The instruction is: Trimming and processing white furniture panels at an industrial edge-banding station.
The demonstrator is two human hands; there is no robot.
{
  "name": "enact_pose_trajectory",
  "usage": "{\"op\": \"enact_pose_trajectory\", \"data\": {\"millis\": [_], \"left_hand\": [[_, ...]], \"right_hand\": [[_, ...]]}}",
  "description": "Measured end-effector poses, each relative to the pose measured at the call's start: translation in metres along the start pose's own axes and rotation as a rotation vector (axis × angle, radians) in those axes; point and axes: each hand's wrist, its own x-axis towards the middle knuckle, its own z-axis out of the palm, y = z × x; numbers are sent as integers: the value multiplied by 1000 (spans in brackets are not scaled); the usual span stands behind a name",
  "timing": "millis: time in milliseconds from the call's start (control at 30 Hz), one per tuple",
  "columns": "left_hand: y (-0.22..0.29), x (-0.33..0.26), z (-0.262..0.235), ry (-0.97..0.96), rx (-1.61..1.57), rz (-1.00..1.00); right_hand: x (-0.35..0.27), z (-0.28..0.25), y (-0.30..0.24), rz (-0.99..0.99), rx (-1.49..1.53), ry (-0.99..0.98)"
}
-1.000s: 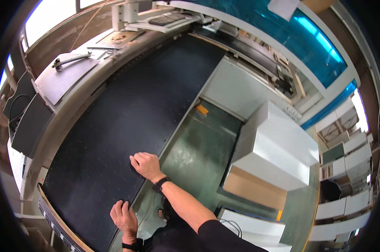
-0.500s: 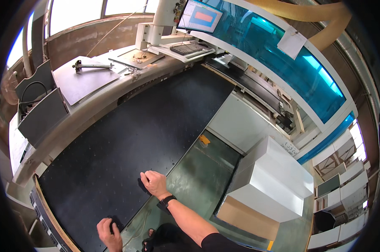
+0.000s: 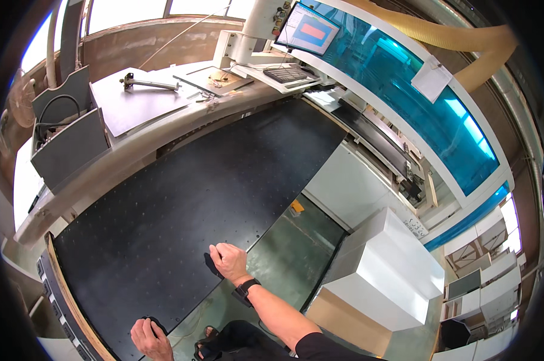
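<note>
Both hands are hovering over or touching the near edge of the black bed (image 3: 181, 198); contact is not reading clearly from this angle. The bed is stretching from lower left up to the blue see-through cover (image 3: 392, 72), its surface showing small dots. Left hand (image 3: 152, 339) is sitting at the near left corner region, fingers bending and part-closed, back of hand facing up; can't tell if it's gripping anything. Right hand (image 3: 230, 262) is sitting further along the same edge, fingers curling into a loose fist; palm is hiding, so can't tell how tightly it's closing or on what. Dark patches are showing beside both hands, shadow or object, can't tell. Black wristband (image 3: 246, 291) is circling the right wrist. Along the far left side, a metal tool (image 3: 153, 83) is lying on a pale sheet (image 3: 124, 111), with a grey box (image 3: 70, 150) standing nearby and a black cable looping out of it. Keyboard (image 3: 290, 74) is resting on a white shelf below the monitor (image 3: 308, 28), which is displaying a pink shape inside blue. On the right, a white stepped block (image 3: 398, 271) is standing on the green floor (image 3: 278, 243), well apart from both hands.
</note>
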Motion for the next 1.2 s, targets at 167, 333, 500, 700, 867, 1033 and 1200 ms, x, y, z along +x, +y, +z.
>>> {"op": "enact_pose_trajectory", "data": {"millis": [167, 333, 500, 700, 867, 1033, 1200], "left_hand": [[2, 2, -4, 5, -9, -5], [1, 2, -2, 9, -7, -2], [-4, -1, 4, -3, -18, -10], [-3, -1, 3, 16, -16, -2], [-2, -1, 2, 10, -22, -12], [-6, -1, 5, 26, -17, -5], [-5, -1, 5, 31, -16, -2]], "right_hand": [[5, -1, -1, -151, -70, -124], [10, -3, 4, -283, -105, -208], [9, -2, 5, -276, -105, -172], [8, 0, 7, -155, -14, -122], [7, -1, 8, -147, -10, -128], [8, 0, 7, -154, -21, -133], [8, 0, 8, -147, -29, -134]]}}
